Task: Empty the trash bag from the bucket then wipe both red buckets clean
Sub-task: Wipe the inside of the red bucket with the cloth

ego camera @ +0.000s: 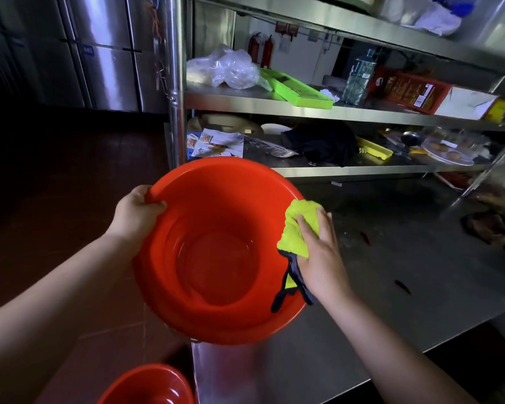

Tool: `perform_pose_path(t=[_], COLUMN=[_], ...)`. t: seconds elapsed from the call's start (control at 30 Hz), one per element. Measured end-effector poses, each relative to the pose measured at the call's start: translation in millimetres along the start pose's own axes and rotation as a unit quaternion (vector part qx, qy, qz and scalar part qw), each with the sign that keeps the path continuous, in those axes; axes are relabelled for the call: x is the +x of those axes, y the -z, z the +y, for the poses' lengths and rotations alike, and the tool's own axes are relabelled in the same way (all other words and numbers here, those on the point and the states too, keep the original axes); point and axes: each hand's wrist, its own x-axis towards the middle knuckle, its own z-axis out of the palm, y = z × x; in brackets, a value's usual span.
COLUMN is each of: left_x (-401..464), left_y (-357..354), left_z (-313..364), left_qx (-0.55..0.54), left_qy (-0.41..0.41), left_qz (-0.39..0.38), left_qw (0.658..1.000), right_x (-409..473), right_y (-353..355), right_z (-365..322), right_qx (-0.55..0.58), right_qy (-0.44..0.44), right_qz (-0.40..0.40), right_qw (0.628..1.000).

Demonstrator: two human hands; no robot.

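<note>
Fingers (318, 225) flat on cloth (296, 228)

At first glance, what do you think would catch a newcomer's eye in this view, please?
The big red bucket fills the centre, tilted toward the camera with nothing inside; the left hand grips its left rim. The right hand presses a bright yellow cloth against the right rim. A second red bucket peeks in at the bottom edge, and a lime-green tray stands out on the steel shelf behind.
</note>
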Motion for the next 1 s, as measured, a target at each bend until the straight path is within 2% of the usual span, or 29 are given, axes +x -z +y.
perform_pose_path(t=[0.23, 0.47, 0.6, 0.67, 0.7, 0.73, 0.77, 0.8, 0.83, 0.9, 0.93, 1.0], left_x=[-2.8, 2.8, 10.5, 7.8, 1.9, -8.1, -20.2, -32.7, -47.6, -74.0, -81.2, -88.8], left_y=[-1.6, -25.0, -38.8, -42.5, -45.0, -47.7, -51.7, -55.9, -59.8, -66.5, -70.8, -77.4], left_z=[-2.8, -4.9, -4.2, 1.8, 6.6, 13.8, 22.9, 31.0, 40.2, 56.4, 59.9, 64.6], left_qx=[-0.068, -0.066, -0.018, 0.119, 0.204, 0.250, 0.237, 0.172, 0.075, -0.070, -0.110, -0.126], left_qy=[0.107, 0.156, 0.145, 0.115, 0.068, -0.021, -0.130, -0.218, -0.241, -0.172, -0.133, -0.112], left_qz=[0.033, -0.006, -0.081, -0.085, -0.067, -0.045, -0.053, -0.099, -0.182, -0.350, -0.390, -0.403], left_qw=[0.991, 0.986, 0.986, 0.983, 0.974, 0.967, 0.961, 0.956, 0.950, 0.918, 0.904, 0.899], right_x=[-37.2, -28.7, -28.8, -30.0, -30.0, -29.4, -28.6, -28.0, -27.6, -27.2, -27.6, -29.9], right_y=[-10.2, 11.8, 23.0, 25.6, 26.6, 27.5, 28.1, 28.4, 28.4, 27.0, 25.9, 24.5], right_z=[-35.9, -53.9, -54.1, -56.2, -58.6, -61.5, -64.7, -68.5, -72.0, -76.3, -77.7, -80.3], right_qx=[0.122, 0.201, 0.201, 0.195, 0.191, 0.189, 0.188, 0.188, 0.187, 0.179, 0.168, 0.155], right_qy=[0.023, 0.043, 0.027, 0.015, 0.010, 0.009, 0.009, 0.011, 0.014, 0.016, 0.011, -0.002], right_qz=[-0.034, 0.063, 0.091, 0.096, 0.103, 0.112, 0.120, 0.127, 0.134, 0.142, 0.142, 0.126], right_qw=[0.992, 0.977, 0.975, 0.976, 0.976, 0.976, 0.975, 0.974, 0.973, 0.973, 0.975, 0.980])
